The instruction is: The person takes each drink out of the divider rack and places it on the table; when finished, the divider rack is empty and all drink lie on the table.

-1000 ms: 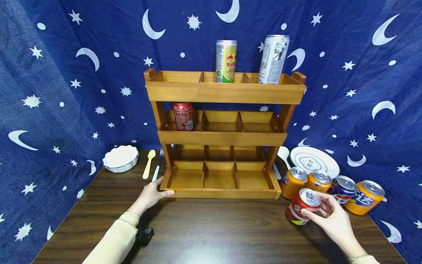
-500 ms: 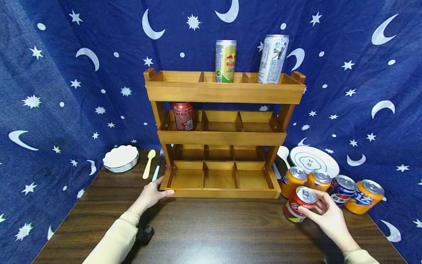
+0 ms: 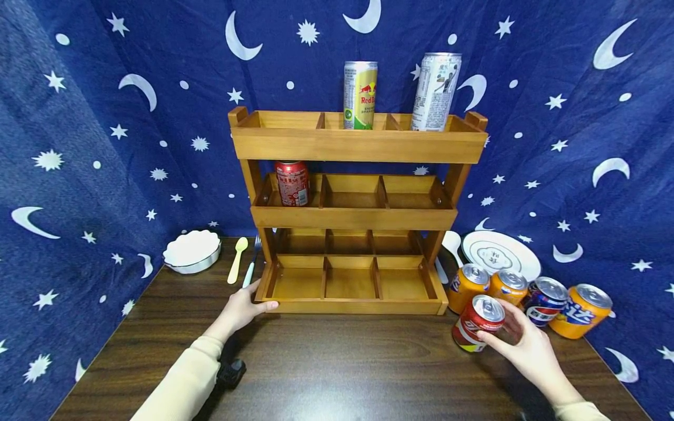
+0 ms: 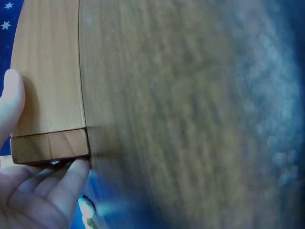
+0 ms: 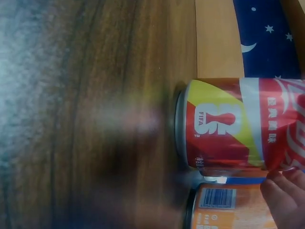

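Note:
In the head view my right hand (image 3: 526,345) grips a red cola can (image 3: 478,324), thumb on the near side and fingers round the far side. The can is upright at the right of the table, close to an orange soda can (image 3: 468,286). The right wrist view shows the cola can's yellow and red label (image 5: 228,124); whether its base touches the table I cannot tell. My left hand (image 3: 239,309) holds the lower left front corner of a wooden three-tier rack (image 3: 353,307), thumb on the front board, fingers against the side panel (image 4: 50,145).
On the rack stand a gold Red Bull can (image 3: 361,96), a tall white can (image 3: 437,93) and another red can (image 3: 292,184). To its right are a blue cola can (image 3: 544,301), more orange cans (image 3: 581,313) and a plate (image 3: 501,254). A white dish (image 3: 192,251) and yellow spoon (image 3: 237,260) lie left.
My right hand has shifted the cola can slightly left and toward the rack, turning it a little; over the last half second it has barely moved. The left hand stays on the rack.

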{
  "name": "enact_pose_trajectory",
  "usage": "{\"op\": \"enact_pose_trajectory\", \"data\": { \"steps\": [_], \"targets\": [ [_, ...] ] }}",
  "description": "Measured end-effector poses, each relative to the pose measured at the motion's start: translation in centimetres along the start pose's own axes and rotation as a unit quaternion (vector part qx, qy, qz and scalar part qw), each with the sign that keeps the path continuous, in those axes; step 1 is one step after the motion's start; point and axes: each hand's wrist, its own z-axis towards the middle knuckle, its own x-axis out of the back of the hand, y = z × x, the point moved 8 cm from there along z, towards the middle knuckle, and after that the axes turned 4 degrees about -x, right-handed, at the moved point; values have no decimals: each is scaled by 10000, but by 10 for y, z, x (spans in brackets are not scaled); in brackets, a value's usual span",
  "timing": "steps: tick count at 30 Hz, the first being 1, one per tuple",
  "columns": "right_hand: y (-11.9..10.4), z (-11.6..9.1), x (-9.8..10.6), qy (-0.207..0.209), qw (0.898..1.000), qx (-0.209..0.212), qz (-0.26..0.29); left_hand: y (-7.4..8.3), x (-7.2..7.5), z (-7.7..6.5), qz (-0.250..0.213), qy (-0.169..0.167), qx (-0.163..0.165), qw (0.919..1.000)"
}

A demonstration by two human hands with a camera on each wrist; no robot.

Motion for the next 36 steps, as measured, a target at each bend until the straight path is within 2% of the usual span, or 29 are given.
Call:
{"op": "enact_pose_trajectory", "data": {
  "steps": [3,7,11,16,20,24,27,32,36],
  "targets": [
    [-15,-1,9,158,9992,-4,-356,-1,1,0,4,5,0,10000],
    [-40,2,24,452,9983,41,-369,-4,2,-1,-10,-6,42,10000],
    [-67,13,30,466,9986,245,-3,-6,5,-1,8,11,61,10000],
    [-105,38,20,297,9977,431,432,-5,8,0,10,59,8,10000],
    [-142,64,-1,79,9935,611,962,-5,6,0,-40,72,31,10000],
    [-193,91,-29,-228,9794,809,1833,-9,2,-2,-125,61,186,9997],
    [-231,109,-51,-431,9712,854,2181,-11,-1,-4,-160,10,260,9995],
    [-274,147,-90,-795,9683,908,2187,-10,-2,-2,-143,52,211,9997],
    [-296,178,-122,-1033,9747,939,1747,-4,-3,1,-207,64,180,9996]
  ]
}}
